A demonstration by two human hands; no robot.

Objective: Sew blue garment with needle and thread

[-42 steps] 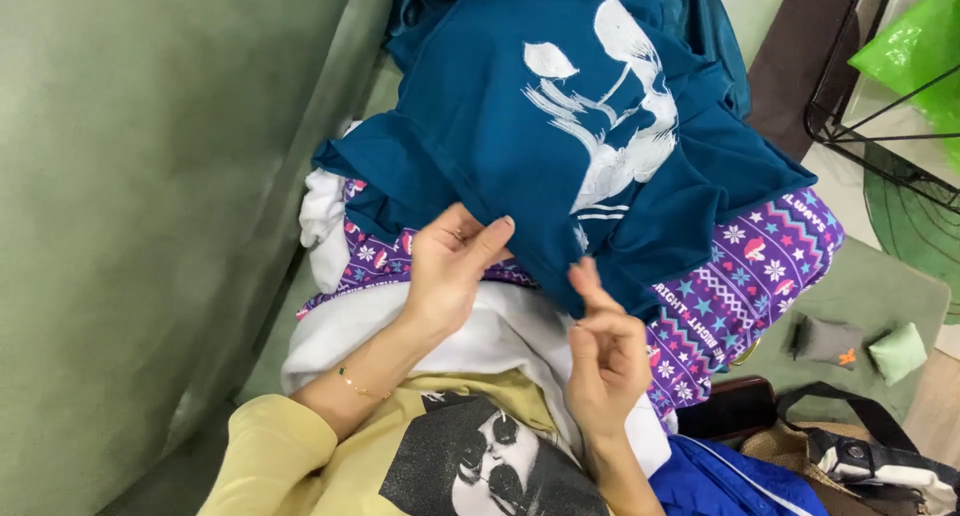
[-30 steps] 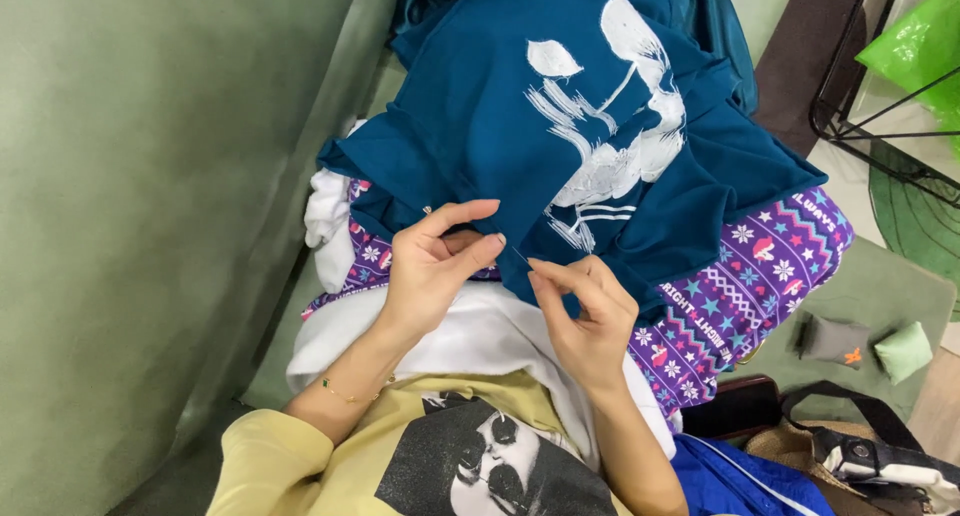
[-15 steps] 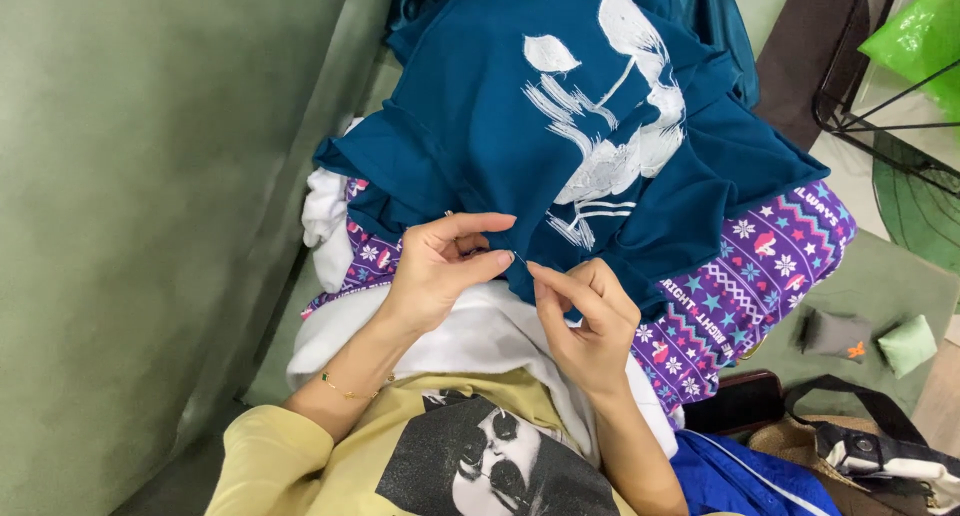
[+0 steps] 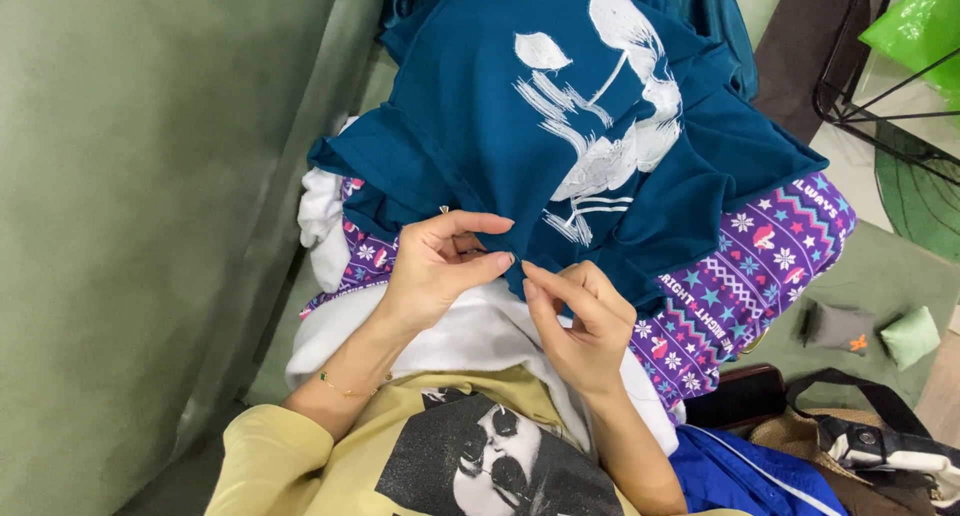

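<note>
A teal shirt with a white brush-stroke print lies on top of a heap of clothes on a green sofa. My left hand pinches the shirt's near hem between thumb and fingers. My right hand pinches the same hem just to the right, and the fingertips of both hands almost meet. Under the shirt lie a purple patterned garment and a white garment. A thin bracelet sits on my left wrist.
The green sofa backrest fills the left side. A blue garment and a dark bag with straps lie at the lower right. A grey sock and a pale green bundle rest on the seat. A black wire frame stands at the upper right.
Both hands have closed in on the teal shirt's near hem: the left went from lying flat to pinching, the right moved up and left to grip beside it.
</note>
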